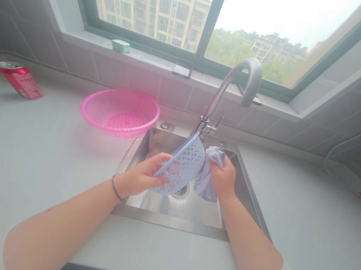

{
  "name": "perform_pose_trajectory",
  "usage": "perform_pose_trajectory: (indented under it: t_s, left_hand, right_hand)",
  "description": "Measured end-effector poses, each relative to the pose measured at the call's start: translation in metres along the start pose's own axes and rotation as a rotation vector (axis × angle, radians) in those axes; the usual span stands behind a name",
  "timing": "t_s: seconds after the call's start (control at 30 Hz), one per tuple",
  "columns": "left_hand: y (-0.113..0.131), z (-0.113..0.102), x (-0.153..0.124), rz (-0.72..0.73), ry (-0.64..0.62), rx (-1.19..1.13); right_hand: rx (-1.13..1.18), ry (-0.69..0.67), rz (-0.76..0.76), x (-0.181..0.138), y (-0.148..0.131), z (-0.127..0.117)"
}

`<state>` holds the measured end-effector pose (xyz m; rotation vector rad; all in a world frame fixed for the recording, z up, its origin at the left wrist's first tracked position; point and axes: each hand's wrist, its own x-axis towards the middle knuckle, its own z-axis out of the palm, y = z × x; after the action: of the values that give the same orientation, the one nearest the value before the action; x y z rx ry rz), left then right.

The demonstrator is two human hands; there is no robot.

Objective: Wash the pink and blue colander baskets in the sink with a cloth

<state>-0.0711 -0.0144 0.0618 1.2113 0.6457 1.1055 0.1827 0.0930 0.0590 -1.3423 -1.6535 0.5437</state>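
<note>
Over the steel sink I hold a light blue plastic basket with a pattern of holes, tilted on its side. My left hand grips its near left rim, thumb outside and the other fingers partly hidden behind the wall. Bunched in my right hand is a pale lavender cloth, close to the basket's right side; whether the two touch I cannot tell. The drain shows beneath the basket. Behind it rises a curved chrome faucet.
A pink colander stands on the counter left of the sink, near its edge. Farther left is a red drink can. On the windowsill lie a green-and-white sponge and a small rectangular dish. A cable runs along the right wall.
</note>
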Motion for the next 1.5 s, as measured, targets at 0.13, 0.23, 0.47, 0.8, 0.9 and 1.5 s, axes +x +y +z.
perform_pose_trajectory:
  t_s: [0.13, 0.23, 0.47, 0.8, 0.9, 1.5]
  left_hand:
    - [0.002, 0.002, 0.002, -0.091, 0.099, -0.079]
    - [0.001, 0.005, 0.005, -0.116, 0.136, -0.087]
    - [-0.004, 0.002, 0.01, -0.165, 0.205, 0.068]
    - [-0.006, 0.005, 0.008, -0.181, 0.218, 0.464]
    - [-0.002, 0.008, 0.004, -0.147, 0.134, 0.52]
    - [0.008, 0.011, 0.0, -0.076, 0.087, 0.768]
  right_hand:
    - [0.031, -0.004, 0.029, -0.002, -0.002, 0.002]
    - [0.038, 0.0, 0.022, -0.003, -0.005, 0.002]
    - [0.004, 0.026, -0.043, -0.004, -0.005, -0.002]
    - [-0.17, -0.198, -0.987, -0.03, -0.021, -0.002]
    - [-0.214, -0.129, -0.731, -0.022, -0.016, -0.003]
    - [-0.18, -0.076, -0.569, -0.027, -0.02, -0.001]
